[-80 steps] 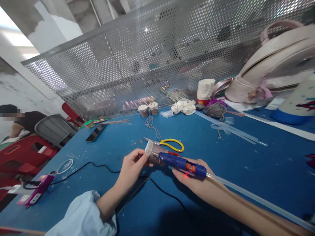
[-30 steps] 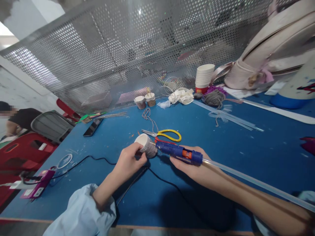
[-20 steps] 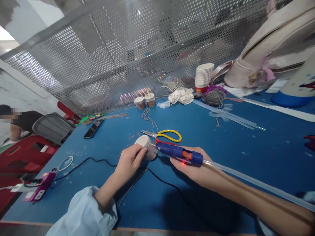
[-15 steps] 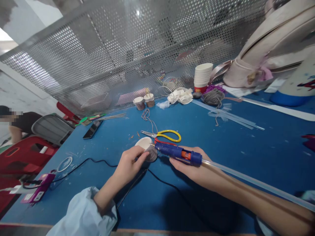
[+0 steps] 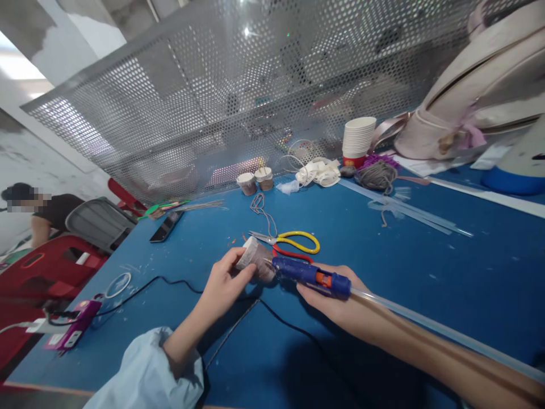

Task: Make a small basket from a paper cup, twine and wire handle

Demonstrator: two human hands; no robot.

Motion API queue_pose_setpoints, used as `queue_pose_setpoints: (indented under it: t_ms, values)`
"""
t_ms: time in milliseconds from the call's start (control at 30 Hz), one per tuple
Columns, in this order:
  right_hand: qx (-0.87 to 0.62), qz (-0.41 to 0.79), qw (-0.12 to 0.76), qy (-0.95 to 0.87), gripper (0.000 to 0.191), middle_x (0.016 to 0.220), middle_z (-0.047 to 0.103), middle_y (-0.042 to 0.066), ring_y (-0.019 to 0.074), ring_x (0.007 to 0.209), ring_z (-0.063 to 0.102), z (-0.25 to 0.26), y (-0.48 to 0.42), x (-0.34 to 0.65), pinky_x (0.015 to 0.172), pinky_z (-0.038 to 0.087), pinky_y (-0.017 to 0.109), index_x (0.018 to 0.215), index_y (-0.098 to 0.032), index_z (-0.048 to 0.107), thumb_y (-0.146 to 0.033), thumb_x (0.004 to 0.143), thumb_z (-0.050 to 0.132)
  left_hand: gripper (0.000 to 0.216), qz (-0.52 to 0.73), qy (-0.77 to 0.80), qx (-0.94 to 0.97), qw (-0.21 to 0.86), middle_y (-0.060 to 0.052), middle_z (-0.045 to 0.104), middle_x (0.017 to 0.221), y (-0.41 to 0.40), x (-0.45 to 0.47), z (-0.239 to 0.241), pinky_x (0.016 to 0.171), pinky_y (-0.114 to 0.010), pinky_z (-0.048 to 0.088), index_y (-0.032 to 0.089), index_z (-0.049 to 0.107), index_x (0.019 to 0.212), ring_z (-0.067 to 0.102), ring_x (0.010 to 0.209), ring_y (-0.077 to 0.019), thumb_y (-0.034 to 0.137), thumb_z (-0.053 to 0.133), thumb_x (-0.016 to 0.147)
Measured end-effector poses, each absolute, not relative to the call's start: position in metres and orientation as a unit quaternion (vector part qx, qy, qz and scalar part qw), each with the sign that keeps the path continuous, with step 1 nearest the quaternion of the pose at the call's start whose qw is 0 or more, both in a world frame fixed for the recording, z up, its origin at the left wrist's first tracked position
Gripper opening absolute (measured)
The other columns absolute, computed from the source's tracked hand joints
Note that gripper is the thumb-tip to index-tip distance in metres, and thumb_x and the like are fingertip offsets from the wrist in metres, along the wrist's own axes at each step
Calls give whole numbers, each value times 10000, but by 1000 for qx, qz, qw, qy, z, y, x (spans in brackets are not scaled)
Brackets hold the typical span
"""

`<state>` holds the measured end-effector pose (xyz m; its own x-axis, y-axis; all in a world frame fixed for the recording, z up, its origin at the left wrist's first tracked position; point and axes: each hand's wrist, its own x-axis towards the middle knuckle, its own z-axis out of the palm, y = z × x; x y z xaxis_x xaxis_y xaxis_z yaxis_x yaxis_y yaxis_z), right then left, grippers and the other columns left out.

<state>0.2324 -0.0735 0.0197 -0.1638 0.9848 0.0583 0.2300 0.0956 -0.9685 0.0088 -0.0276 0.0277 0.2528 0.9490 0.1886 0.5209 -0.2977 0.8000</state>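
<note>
My left hand (image 5: 227,281) is closed round a small paper cup (image 5: 260,262) wrapped in greyish yarn, which lies tilted with its white end toward the upper left. In my right hand (image 5: 330,295) is a blue hot glue gun (image 5: 313,276) with a long clear glue stick (image 5: 409,312) running out of its back. Its nozzle points left, at or very near the cup's wrapped side; whether it touches I cannot tell. Just beyond the cup lie scissors (image 5: 293,241) with one yellow and one red handle. A strand of grey yarn (image 5: 264,209) trails behind them.
Two wrapped cups (image 5: 247,184) stand by the perforated metal screen (image 5: 191,113). Farther right are stacked paper cups (image 5: 358,139), a grey yarn bundle (image 5: 377,177), clear glue sticks (image 5: 409,207) and a pale bag (image 5: 460,102). On the left lie a phone (image 5: 166,227), a purple power strip (image 5: 76,325) and a black cord (image 5: 183,281). Another person sits far left.
The cup has been turned in my left hand, so its wrapped side now faces the glue gun more than its white end does. The view has shifted slightly.
</note>
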Motion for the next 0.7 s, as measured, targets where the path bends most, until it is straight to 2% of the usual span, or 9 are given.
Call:
queue_pose_setpoints:
  t_ms: [133, 300, 700]
  values:
    - [-486, 456, 415, -620, 184, 551, 430, -44, 96, 514, 356, 18, -73, 230, 468, 319, 228, 650, -172, 540, -305, 773, 575, 207, 341, 478, 730, 349, -34, 654, 847, -31, 11, 29, 670, -248, 476, 153, 645, 962, 589, 736, -154, 279, 527, 847]
    - [-480, 435, 408, -643, 201, 542, 441, -40, 100, 500, 363, 16, -73, 229, 466, 317, 239, 618, -184, 508, -296, 774, 570, 187, 342, 465, 745, 333, -26, 656, 805, -35, 14, 28, 656, -231, 457, 145, 649, 934, 575, 716, -142, 254, 519, 853]
    - [-470, 425, 424, -648, 218, 531, 431, -36, 102, 486, 354, 14, -75, 227, 455, 317, 246, 616, -188, 507, -296, 799, 557, 184, 339, 455, 760, 316, -32, 679, 847, -38, 17, 27, 686, -225, 466, 154, 655, 946, 602, 752, -145, 244, 518, 862]
